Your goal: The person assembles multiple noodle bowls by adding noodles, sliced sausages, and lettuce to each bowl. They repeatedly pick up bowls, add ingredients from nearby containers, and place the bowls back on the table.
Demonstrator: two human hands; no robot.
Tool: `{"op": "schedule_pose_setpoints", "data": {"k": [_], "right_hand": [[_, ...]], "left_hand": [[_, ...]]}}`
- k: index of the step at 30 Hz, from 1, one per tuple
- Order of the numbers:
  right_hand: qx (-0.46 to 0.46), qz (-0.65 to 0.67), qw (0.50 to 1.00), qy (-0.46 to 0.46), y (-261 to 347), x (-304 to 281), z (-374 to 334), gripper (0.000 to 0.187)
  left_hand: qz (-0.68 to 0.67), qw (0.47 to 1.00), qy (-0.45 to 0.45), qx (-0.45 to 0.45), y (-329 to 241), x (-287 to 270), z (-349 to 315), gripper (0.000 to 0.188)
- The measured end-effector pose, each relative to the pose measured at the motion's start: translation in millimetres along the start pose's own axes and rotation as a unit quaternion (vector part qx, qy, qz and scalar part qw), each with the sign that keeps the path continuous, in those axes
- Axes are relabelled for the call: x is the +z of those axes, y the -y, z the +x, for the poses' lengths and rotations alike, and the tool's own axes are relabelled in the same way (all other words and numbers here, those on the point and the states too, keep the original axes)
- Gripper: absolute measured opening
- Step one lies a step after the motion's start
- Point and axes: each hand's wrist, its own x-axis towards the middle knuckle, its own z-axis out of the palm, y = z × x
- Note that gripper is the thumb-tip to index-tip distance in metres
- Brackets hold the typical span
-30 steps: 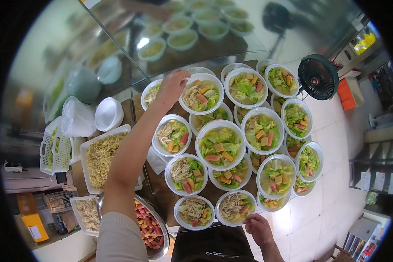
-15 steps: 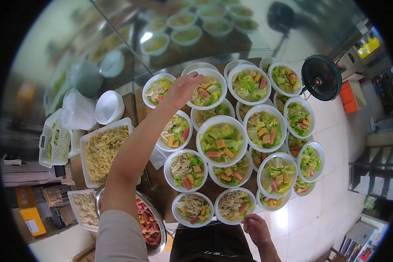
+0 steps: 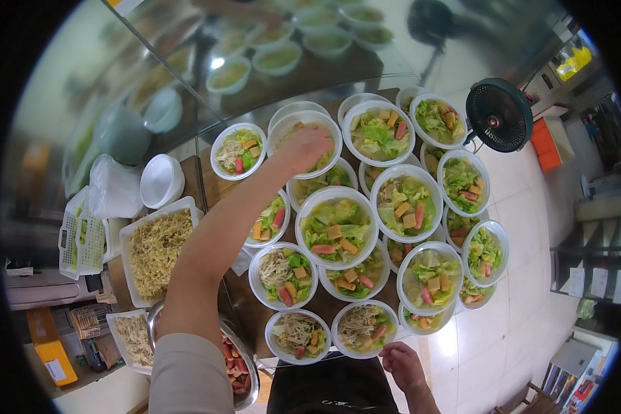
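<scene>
My left arm stretches across the table, and my left hand [image 3: 309, 147] is inside the rim of a round white bowl [image 3: 333, 125] of salad near the back. Its fingers are bunched downward; their tips, and anything in them, are hidden. At the front, my right hand [image 3: 401, 363] hangs loosely curled beside a bowl of bean sprouts, lettuce and sausage [image 3: 362, 328], with nothing visible in it. Around them stand several bowls of lettuce, sausage pieces and tan cubes, such as one large bowl [image 3: 337, 228]; some are stacked. Bean sprouts lie in some of them.
Left of my arm are a white tray of bean sprouts [image 3: 160, 252], a smaller sprout tray [image 3: 132, 339] and a metal bowl of sausage pieces [image 3: 238, 372]. Empty bowls [image 3: 162, 181] and a perforated basket [image 3: 81, 238] stand behind. A dark fan [image 3: 498, 116] is at the back right.
My left hand has come down from above the back bowl into it, its fingers now lower over the food. My right hand has barely moved. The whole view has shifted slightly.
</scene>
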Motion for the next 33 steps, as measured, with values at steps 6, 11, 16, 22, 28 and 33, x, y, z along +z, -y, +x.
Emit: {"op": "schedule_pose_setpoints", "data": {"k": [6,11,16,22,28,33], "right_hand": [[0.005,0.012,1.0,-0.011,6.2,-1.8,-1.2,0.02],[-0.006,0.001,1.0,0.003,-1.1,-2.1,5.2,0.022],[0.001,-0.017,1.0,0.021,-9.6,13.4,8.4,0.026],[0.041,-0.048,0.997,0.054,-17.4,75.2,17.6,0.019],[0.064,-0.127,0.987,0.08,-59.0,122.5,30.7,0.021],[0.081,-0.135,0.983,0.092,-85.8,150.7,35.4,0.02]], "left_hand": [[-0.225,0.957,-0.024,-0.183,26.5,-39.5,2.0,0.017],[-0.493,0.798,-0.111,-0.328,19.4,-92.2,-48.8,0.015],[-0.565,0.652,-0.264,-0.432,3.4,-179.6,-162.1,0.021],[-0.295,0.663,-0.445,-0.525,65.2,-322.4,-383.0,0.021],[0.148,0.735,-0.139,-0.646,107.3,-429.9,-571.3,0.033],[0.239,0.702,-0.149,-0.654,37.3,-398.6,-640.4,0.022]]}}
